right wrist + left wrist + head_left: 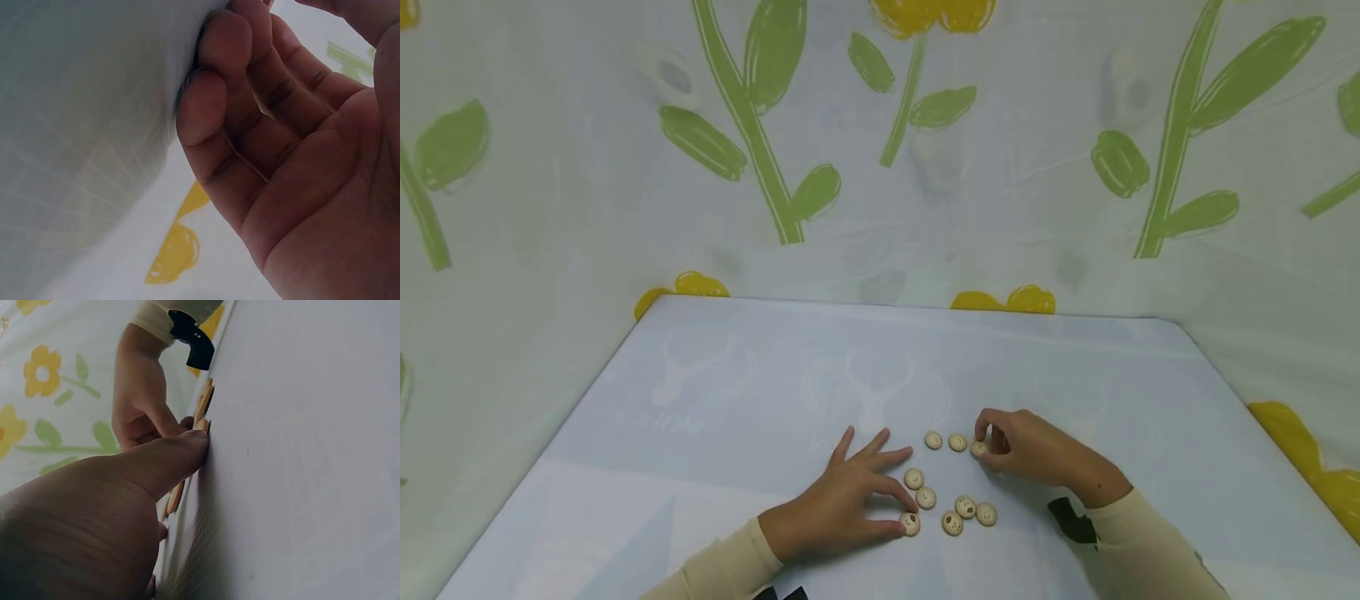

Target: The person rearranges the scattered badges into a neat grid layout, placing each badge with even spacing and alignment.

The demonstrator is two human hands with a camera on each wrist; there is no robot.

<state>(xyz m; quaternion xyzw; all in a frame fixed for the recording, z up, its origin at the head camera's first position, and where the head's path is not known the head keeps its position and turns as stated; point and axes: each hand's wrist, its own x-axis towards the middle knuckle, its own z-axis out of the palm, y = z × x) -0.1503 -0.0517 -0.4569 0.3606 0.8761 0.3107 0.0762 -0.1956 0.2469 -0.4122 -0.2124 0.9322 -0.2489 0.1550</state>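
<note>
Several small round wooden discs with faces marked on them lie on the table (745,400). With thumb and index finger, my left hand (842,508) pinches the nearest-left disc (911,524), its other fingers spread over the tabletop. My right hand (1030,446) pinches the right-end disc (979,449) of a short row of three, between thumb and curled index finger. Its row mates are a left disc (933,440) and a middle disc (957,442). In the left wrist view, the thumb (187,447) presses at a disc's edge; the right wrist view shows curled fingers (228,47) against the tabletop.
Two touching discs (920,488) lie just above the left fingertips. Right of the left hand, three more discs (966,508) sit close together. A white curtain (1000,208) with green leaves and yellow flowers surrounds the table's far and side edges.
</note>
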